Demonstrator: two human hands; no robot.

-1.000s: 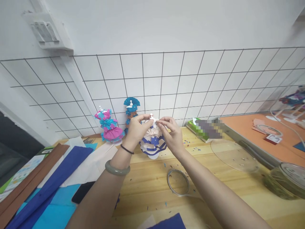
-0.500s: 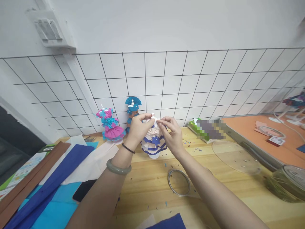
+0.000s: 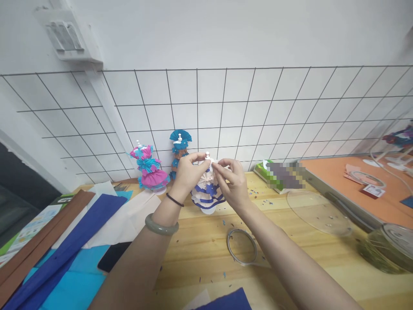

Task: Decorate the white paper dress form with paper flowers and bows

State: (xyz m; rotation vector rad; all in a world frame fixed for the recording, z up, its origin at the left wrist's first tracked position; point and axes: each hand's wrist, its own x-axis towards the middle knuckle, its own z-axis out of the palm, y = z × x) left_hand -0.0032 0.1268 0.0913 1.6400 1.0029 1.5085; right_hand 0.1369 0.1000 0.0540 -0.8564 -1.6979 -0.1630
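Observation:
A small white dress form point(image 3: 208, 200) stands upright on the table, dressed in cream ruffled paper with dark blue bands and a blue flower. My left hand point(image 3: 189, 174) holds it at the neck and shoulder, thumb in front and fingers curled behind the knob on top. On the other shoulder, the thumb and forefinger of my right hand point(image 3: 235, 181) are pinched together against the bodice. Whatever sits between those fingertips is too small to make out. Both hands cover the sides of the bodice.
Two dressed forms, one pink and blue point(image 3: 151, 172), one teal and brown point(image 3: 180, 144), stand behind on the left. Folded crepe paper point(image 3: 69, 245) and a phone point(image 3: 112, 257) lie left. A tape ring point(image 3: 229, 249), clear disc point(image 3: 318, 211) and jar point(image 3: 387, 249) are right.
Almost nothing differs. My right fingertips have shifted very slightly left against the bodice, and the camera view has moved a little.

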